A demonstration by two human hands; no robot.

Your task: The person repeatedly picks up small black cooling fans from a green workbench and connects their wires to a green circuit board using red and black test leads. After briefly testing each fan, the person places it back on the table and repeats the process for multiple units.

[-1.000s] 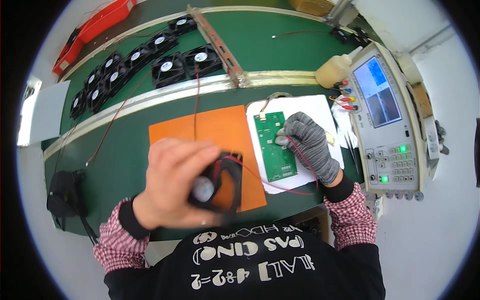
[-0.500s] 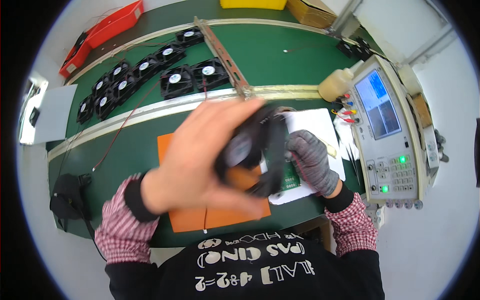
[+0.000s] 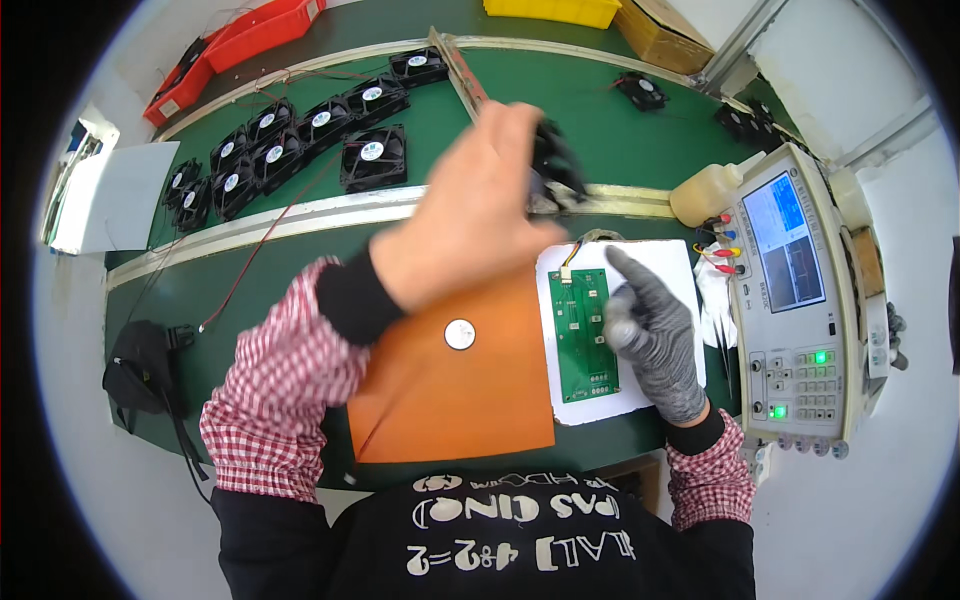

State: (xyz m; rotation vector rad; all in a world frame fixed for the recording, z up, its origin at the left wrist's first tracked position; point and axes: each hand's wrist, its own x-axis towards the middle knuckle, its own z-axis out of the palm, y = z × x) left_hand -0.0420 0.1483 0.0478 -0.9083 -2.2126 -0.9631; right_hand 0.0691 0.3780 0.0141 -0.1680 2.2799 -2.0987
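Observation:
My bare left hand point(image 3: 470, 210) is raised over the far edge of the orange mat point(image 3: 500, 400), fingers closed round a black cooling fan point(image 3: 557, 160). The fan is smeared by motion. On the mat lies a round white disc point(image 3: 460, 334), and a thin red lead crosses its left part. My right hand point(image 3: 655, 340), in a grey glove, has its index finger and thumb apart and holds nothing. It hovers at the right edge of a green circuit board point(image 3: 582, 345), which rests on a white sheet point(image 3: 630, 400) with a cable plugged in at its top.
Several black fans point(image 3: 275, 155) line the green bench at the far left; another fan point(image 3: 640, 92) lies beyond the metal rail point(image 3: 458, 75). At right stand a plastic bottle point(image 3: 705, 195), a bench instrument point(image 3: 790, 290) with clip leads, and tweezers point(image 3: 726, 365). A black strap bag point(image 3: 140, 365) sits left.
My left hand has moved away and up with a fan. One fan left of the rail is gone; one now lies right of it. My right hand has opened from a fist.

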